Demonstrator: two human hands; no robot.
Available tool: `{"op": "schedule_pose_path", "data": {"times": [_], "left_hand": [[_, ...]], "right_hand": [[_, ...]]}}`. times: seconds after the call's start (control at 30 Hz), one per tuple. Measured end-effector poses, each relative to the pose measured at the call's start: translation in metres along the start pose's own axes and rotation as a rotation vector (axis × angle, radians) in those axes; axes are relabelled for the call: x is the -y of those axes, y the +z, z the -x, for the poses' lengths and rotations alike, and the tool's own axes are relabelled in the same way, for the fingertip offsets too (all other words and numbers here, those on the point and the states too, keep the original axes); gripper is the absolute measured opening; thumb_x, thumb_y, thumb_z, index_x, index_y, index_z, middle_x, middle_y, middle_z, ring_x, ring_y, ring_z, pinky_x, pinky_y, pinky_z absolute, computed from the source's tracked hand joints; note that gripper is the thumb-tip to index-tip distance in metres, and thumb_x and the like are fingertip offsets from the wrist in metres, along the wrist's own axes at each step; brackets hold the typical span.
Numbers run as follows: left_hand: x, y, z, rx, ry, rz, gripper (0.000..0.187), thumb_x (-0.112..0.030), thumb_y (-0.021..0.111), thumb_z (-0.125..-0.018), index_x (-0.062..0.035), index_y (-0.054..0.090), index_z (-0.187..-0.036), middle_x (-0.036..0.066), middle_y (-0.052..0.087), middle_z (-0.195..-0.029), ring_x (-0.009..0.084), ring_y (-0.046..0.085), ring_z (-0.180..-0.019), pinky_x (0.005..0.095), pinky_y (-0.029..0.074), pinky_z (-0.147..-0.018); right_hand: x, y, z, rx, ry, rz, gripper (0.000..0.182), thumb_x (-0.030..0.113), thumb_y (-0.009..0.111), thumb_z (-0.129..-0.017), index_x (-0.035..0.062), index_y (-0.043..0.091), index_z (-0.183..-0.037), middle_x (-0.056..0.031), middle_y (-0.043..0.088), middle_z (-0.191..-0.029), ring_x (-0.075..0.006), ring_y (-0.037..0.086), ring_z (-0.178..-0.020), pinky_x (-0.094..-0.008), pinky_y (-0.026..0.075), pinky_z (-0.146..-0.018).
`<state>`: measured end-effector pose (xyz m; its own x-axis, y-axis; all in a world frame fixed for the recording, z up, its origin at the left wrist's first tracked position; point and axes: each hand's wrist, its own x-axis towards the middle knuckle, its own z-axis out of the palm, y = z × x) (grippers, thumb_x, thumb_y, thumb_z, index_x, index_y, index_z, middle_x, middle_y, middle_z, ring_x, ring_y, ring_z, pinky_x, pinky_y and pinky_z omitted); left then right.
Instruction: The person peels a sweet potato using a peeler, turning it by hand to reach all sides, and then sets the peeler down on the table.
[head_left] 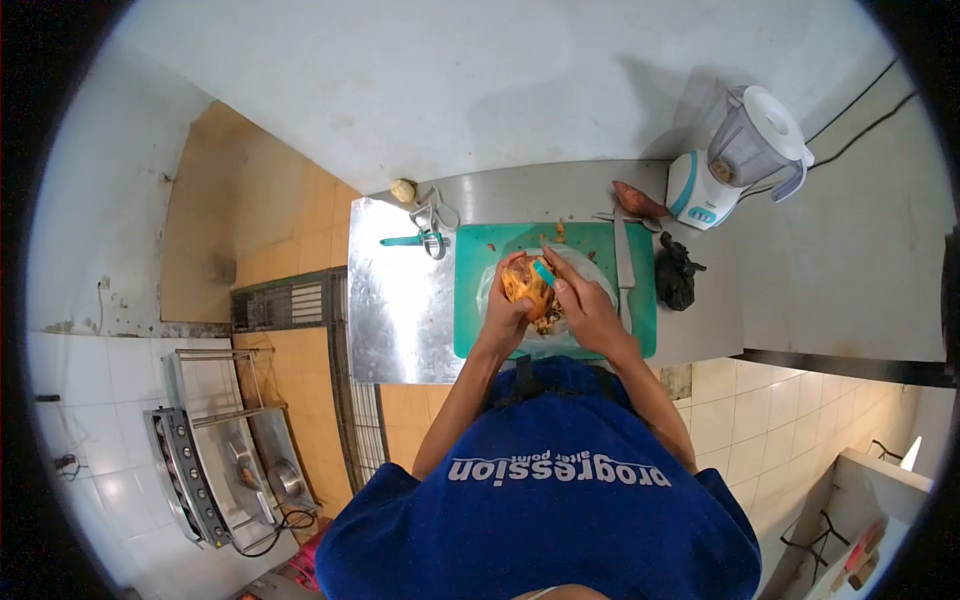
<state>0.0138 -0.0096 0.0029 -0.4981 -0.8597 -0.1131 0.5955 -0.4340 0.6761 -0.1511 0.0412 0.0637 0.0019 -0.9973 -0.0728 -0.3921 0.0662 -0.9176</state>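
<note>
My left hand [508, 303] is closed around a partly peeled sweet potato [522, 285], orange with dark patches of skin. In my right hand [588, 306] is a peeler with a teal handle [544, 272], held against the sweet potato's upper right side; its blade cannot be made out. Under both hands a pale plastic bag [552, 345] with peelings [549, 322] lies on a green cutting board [475, 335]. A large knife [623, 255] rests along the board's right side, and small scraps are scattered near its back edge.
On the steel table [385, 340], a teal-handled tool [403, 241] lies left of the board, near a pale round piece [402, 191]. An unpeeled sweet potato [640, 200], a black plastic bag [678, 272] and a blender [745, 150] are at the right. A stove [188, 478] stands lower left.
</note>
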Motion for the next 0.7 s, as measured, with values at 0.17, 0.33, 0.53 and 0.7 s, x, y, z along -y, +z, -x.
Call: {"op": "schedule_pose_path", "data": {"times": [0.17,0.33,0.53,0.7], "left_hand": [[-0.002,-0.001,0.001,-0.025,0.004,0.005,0.098,-0.031,0.095,-0.067,-0.0112,0.038,-0.144,0.008,0.054,-0.133,0.0242,0.058,-0.121,0.0388,0.054,-0.101],[-0.004,-0.003,-0.002,-0.067,-0.01,-0.17,0.102,-0.031,0.097,-0.062,-0.0111,0.039,-0.143,0.006,0.053,-0.131,0.024,0.061,-0.118,0.0397,0.057,-0.099],[-0.003,0.008,0.006,-0.052,0.019,-0.183,0.096,-0.018,0.097,-0.062,-0.0111,0.04,-0.14,0.006,0.054,-0.127,0.0186,0.059,-0.112,0.0311,0.055,-0.093],[-0.01,0.008,0.0,-0.094,0.018,-0.174,0.095,-0.014,0.095,-0.064,-0.0102,0.039,-0.141,0.007,0.056,-0.123,0.0186,0.06,-0.109,0.0309,0.055,-0.091]], "right_hand": [[0.008,-0.002,0.006,-0.054,-0.081,0.047,0.054,0.035,0.045,-0.103,0.0177,0.04,-0.155,-0.0293,0.064,-0.122,-0.046,0.065,-0.106,-0.0483,0.05,-0.094],[0.003,0.011,0.002,-0.136,-0.249,0.229,0.056,0.036,0.044,-0.103,0.0174,0.038,-0.156,-0.0315,0.065,-0.117,-0.0445,0.066,-0.105,-0.048,0.051,-0.092],[0.014,-0.011,-0.01,0.091,0.173,0.157,0.056,0.031,0.042,-0.104,0.0113,0.037,-0.156,-0.0289,0.065,-0.115,-0.0406,0.065,-0.1,-0.0434,0.048,-0.092],[-0.004,0.009,0.0,0.049,-0.148,0.017,0.062,0.026,0.046,-0.103,0.0043,0.027,-0.159,-0.0308,0.056,-0.136,-0.0398,0.057,-0.124,-0.0418,0.041,-0.106]]}}
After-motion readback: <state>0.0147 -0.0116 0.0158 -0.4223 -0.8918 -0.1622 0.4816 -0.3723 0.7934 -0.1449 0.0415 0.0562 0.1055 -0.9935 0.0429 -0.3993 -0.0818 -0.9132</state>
